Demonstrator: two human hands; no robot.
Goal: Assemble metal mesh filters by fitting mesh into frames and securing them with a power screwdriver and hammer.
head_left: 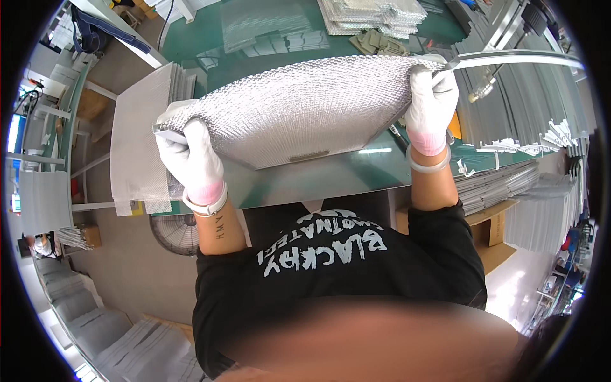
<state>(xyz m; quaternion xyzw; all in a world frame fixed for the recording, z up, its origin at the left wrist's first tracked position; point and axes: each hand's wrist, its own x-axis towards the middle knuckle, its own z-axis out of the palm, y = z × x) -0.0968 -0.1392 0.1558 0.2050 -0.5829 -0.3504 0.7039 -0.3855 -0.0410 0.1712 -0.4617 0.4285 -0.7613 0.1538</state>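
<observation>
Fingers (196,132) of the left hand (200,162) and right hand (433,105) pinch opposite ends of a bowed silvery mesh sheet (305,102), upper centre. Whether its lower edge touches the green bench (382,170) is hard to tell.

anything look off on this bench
Slightly: a white scrap lies twisted near the front edge of the green table, right of the right hand, like a stray offcut. The silver sheet bows between that hand and the left hand, probably just flexed by the grip.
</observation>
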